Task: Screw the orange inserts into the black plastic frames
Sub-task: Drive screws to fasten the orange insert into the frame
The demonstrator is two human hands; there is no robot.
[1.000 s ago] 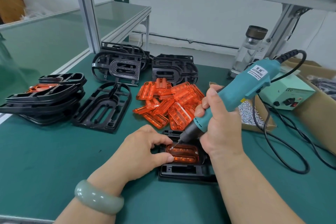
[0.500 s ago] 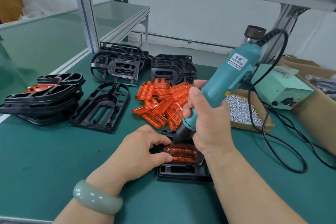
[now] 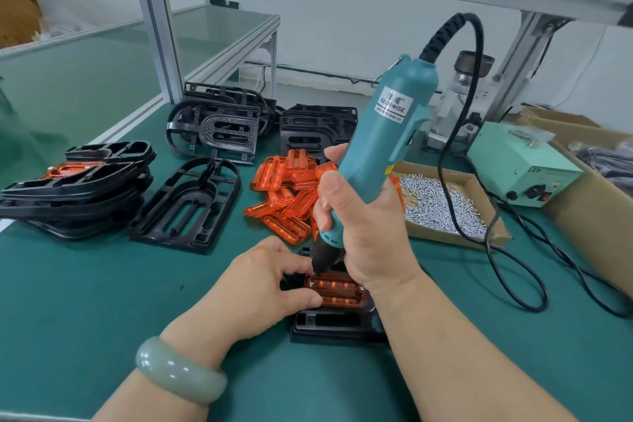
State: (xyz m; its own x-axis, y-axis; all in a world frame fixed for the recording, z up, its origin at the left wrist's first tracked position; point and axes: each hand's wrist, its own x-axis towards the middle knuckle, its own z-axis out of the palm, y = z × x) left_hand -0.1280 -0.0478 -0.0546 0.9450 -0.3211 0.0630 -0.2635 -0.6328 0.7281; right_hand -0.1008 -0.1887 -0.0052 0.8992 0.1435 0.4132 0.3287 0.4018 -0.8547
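Note:
An orange insert [image 3: 337, 291] sits in a black plastic frame [image 3: 329, 324] in front of me on the green mat. My left hand [image 3: 263, 288] holds the frame and insert at their left end, thumb against the insert's edge. My right hand [image 3: 359, 226] grips a teal electric screwdriver [image 3: 380, 144], held nearly upright with its tip on the insert's upper left corner. A heap of loose orange inserts [image 3: 291, 195] lies just behind. Empty black frames [image 3: 186, 205] lie further left and back.
A cardboard tray of screws [image 3: 442, 205] sits to the right, with the screwdriver's black cable [image 3: 513, 271] looping over it to a pale green power box [image 3: 520, 164]. A stack of frames with an insert fitted [image 3: 72, 188] is at far left. A cardboard box [image 3: 589, 212] stands at right.
My right hand has swung the screwdriver from a steep lean to nearly upright and shifted its tip left onto the insert's upper left corner. The left hand has stayed in place.

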